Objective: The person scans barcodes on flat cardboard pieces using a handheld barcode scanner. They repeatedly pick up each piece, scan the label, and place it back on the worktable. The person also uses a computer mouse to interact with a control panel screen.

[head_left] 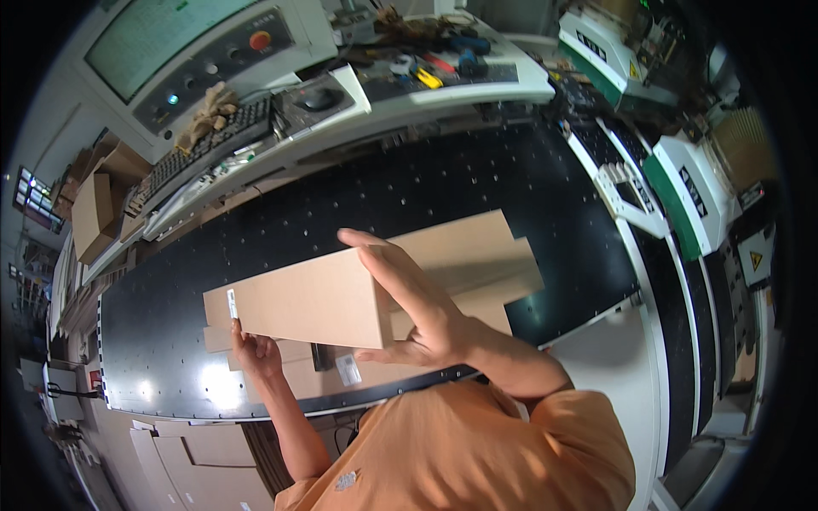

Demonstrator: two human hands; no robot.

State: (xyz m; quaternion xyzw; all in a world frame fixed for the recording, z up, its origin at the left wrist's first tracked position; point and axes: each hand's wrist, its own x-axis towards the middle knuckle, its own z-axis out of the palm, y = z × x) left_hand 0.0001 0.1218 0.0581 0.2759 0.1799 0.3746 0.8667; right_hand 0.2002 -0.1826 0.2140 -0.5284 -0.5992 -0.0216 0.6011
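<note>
A long, narrow light-brown cardboard box (302, 298) is held tilted above a black table, its right end raised toward me. My right hand (426, 315) spans that end, fingers over the upper edge and thumb at the lower corner. At the far left end is a small white label (231, 303). One fingertip of my left hand (258, 353) touches the label's lower end, with the other fingers curled below it. Whether those curled fingers hold anything cannot be made out. Beneath the box lies a flat, notched cardboard sheet (486, 243), partly covered.
Around the cardboard spreads the black table (545, 179), dotted with small studs. Behind it are a keyboard (213, 136), a mouse (317, 99) and a yellow-handled tool (428, 78). White-and-green machine heads (694, 196) stand right. Cardboard sheets (209, 477) lean at lower left.
</note>
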